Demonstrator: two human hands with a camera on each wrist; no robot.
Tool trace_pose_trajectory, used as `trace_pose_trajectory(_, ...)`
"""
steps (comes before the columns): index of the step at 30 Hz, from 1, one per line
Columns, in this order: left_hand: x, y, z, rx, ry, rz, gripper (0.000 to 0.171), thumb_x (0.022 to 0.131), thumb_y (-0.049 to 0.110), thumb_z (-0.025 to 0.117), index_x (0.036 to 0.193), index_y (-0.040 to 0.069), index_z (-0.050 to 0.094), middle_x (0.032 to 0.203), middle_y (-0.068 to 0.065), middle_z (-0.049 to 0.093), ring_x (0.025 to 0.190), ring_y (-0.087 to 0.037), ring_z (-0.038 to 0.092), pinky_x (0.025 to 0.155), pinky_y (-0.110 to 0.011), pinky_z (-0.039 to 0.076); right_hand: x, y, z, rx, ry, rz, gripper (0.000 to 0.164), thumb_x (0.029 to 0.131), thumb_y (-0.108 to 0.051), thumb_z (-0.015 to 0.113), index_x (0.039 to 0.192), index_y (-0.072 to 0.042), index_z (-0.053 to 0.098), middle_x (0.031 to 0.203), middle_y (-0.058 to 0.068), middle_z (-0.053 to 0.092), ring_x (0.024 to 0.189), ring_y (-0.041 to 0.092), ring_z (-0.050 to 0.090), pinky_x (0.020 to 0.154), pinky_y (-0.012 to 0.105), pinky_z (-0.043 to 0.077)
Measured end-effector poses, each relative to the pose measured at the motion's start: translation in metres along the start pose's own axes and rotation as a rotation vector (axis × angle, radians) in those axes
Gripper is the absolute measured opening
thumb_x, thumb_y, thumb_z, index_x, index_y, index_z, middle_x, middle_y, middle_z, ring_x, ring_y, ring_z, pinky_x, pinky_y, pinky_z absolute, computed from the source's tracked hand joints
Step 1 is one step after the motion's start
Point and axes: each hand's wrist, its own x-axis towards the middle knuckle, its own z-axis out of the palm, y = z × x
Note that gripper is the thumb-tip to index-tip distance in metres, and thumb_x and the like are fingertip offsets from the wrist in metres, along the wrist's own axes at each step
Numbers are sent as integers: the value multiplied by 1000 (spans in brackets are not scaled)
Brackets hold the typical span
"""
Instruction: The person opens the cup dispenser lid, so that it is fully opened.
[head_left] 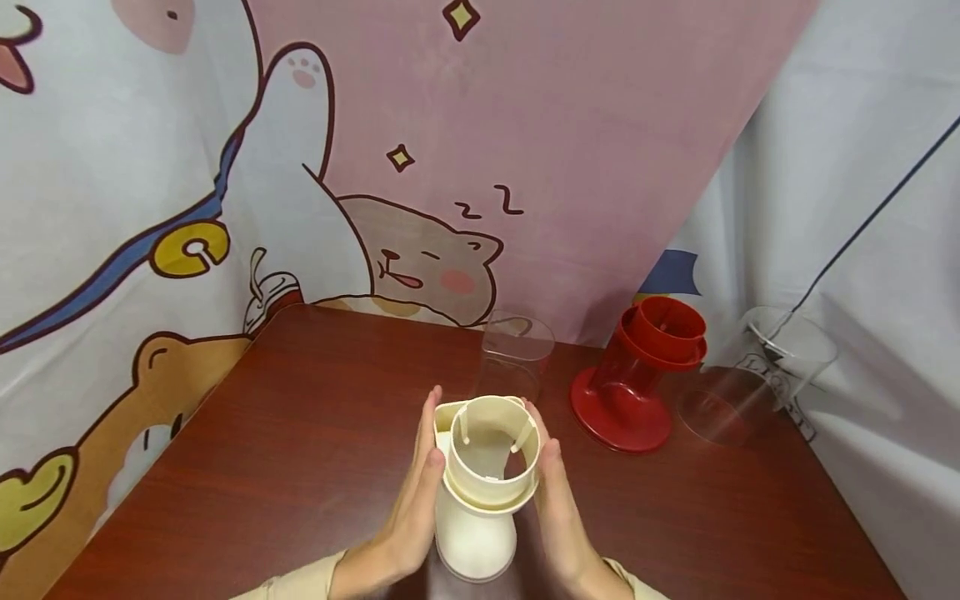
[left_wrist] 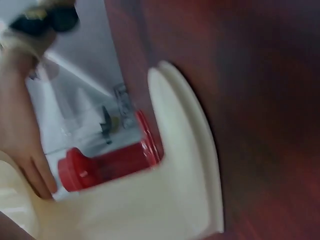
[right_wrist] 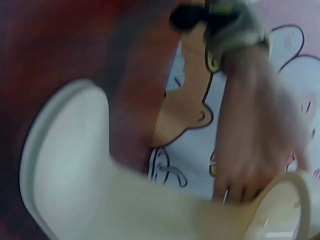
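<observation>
Between the two hands stands a cream plastic body (head_left: pixel 477 537) with a round ring-shaped top and a flared foot, its open top facing up. The left hand (head_left: pixel 411 504) lies along its left side, fingers straight and pointing away, thumb toward the ring. Against the right side rests the right hand (head_left: pixel 564 517), its fingers also extended, the far tips partly hidden behind the ring. In the left wrist view the cream foot (left_wrist: pixel 182 150) shows close up beside the dark tabletop. The right wrist view is blurred, with the left hand (right_wrist: pixel 255 135) touching the ring.
Behind to the right is a similar red body (head_left: pixel 626 412) with a round top and wide foot. Farther right stands a clear plastic cup (head_left: pixel 795 342), and another clear container (head_left: pixel 517 337) is behind the cream body. Printed cloth (head_left: pixel 585 125) surrounds the brown table (head_left: pixel 285 467).
</observation>
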Motion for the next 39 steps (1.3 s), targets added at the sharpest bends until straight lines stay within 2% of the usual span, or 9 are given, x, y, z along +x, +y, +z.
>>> trace_pose_trajectory(1, 4, -3, -1, 9, 5, 24, 55, 109, 24, 13, 161, 15, 1, 168, -9, 5, 153, -3, 2, 115, -7, 4, -2, 0, 3, -12, 0, 9, 59, 108, -38, 5, 161, -12, 4, 168, 8, 6, 149, -1, 10, 124, 50, 1)
trace_pose_trajectory(3, 9, -9, -2, 30, 0, 63, 56, 109, 27, 11, 161, 10, 3, 168, -10, 7, 153, -5, 5, 116, -9, 5, -6, 0, 7, -53, 4, 10, 56, 109, -35, 7, 161, -17, -1, 168, 7, 2, 150, 1, 5, 124, 47, -2)
trace_pose_trajectory(5, 11, -12, -4, 59, -11, 94, 57, 109, 30, 9, 161, 7, 3, 168, -11, 8, 154, -7, 6, 117, -10, 6, -9, 0, 7, -106, 16, 5, 55, 109, -32, 8, 162, -20, -1, 169, 7, 2, 150, 0, 4, 124, 27, 4)
trace_pose_trajectory(8, 9, -12, -7, 111, -14, 104, 56, 109, 30, 7, 161, 8, 3, 168, -10, 7, 155, -11, 5, 118, -11, 5, -10, 1, 1, -163, 54, -22, 53, 109, -31, 9, 162, -23, 4, 169, 4, 5, 150, -3, 6, 109, 2, 9)
trace_pose_trajectory(14, -4, 4, -8, 105, -1, 77, 53, 109, 21, 7, 161, 8, 7, 168, -7, 9, 155, -13, 6, 117, -9, 5, -9, 5, -8, -179, 59, -60, 55, 109, -33, 7, 162, -19, 6, 169, 4, 5, 153, 5, 3, 109, 2, 7)
trace_pose_trajectory(19, -1, 11, -4, 25, 19, 12, 53, 109, 16, 8, 161, 13, 9, 168, -5, 11, 153, -3, 9, 115, -7, 9, -11, 22, 7, -212, 46, -115, 55, 110, -24, 16, 161, -18, -3, 169, 8, -2, 154, 6, -2, 111, 1, 5)
trace_pose_trajectory(27, 12, -5, -15, 17, 153, -8, 52, 110, 21, 10, 160, 13, 19, 165, -7, 24, 149, -2, 23, 115, -8, 17, 13, 48, 38, -230, 131, -286, 59, 107, -7, 21, 161, -10, -3, 168, 11, -1, 153, 4, 3, 117, 7, 5)
trace_pose_trajectory(34, 28, -17, -35, 37, 246, -33, 51, 110, 24, 12, 158, 15, 28, 161, -1, 33, 146, -1, 30, 115, -9, 20, 37, 54, 61, -169, 162, -222, 59, 109, -12, 22, 161, -12, -5, 169, 5, -2, 155, 15, 2, 118, 9, 5)
trace_pose_trajectory(39, 45, -27, -50, 50, 337, -22, 50, 111, 24, 16, 154, 11, 36, 158, -4, 39, 142, -1, 35, 115, -11, 24, 61, 55, 71, -200, 159, -211, 59, 109, -18, 24, 161, -12, -5, 169, 2, -2, 155, 19, 1, 119, 12, 3)
